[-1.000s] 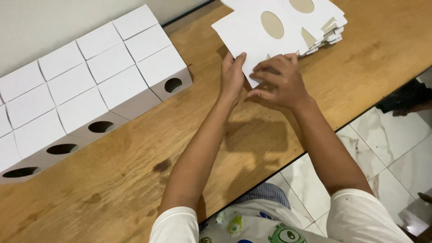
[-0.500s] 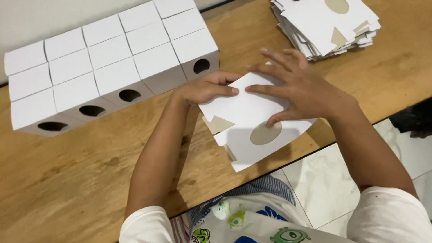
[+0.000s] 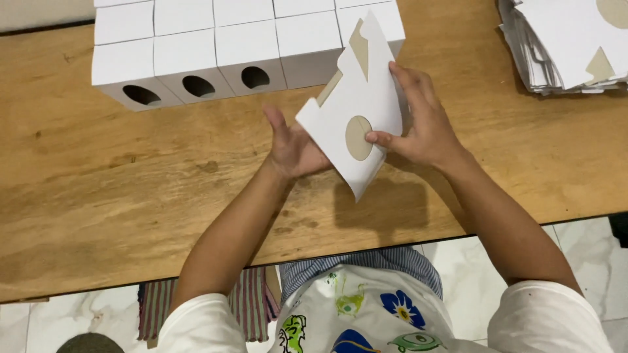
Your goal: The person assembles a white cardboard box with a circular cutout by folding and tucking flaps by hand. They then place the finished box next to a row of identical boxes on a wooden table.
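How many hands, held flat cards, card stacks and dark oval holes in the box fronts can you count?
Hands: 2, left hand and right hand
Held flat card: 1
Card stack: 1
Dark oval holes: 3
Total: 7

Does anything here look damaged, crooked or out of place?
Nothing stands out. Both hands, left hand and right hand, hold one flat white box blank above the wooden table. The folded boxes stand in neat rows; the stack of blanks is slightly fanned.
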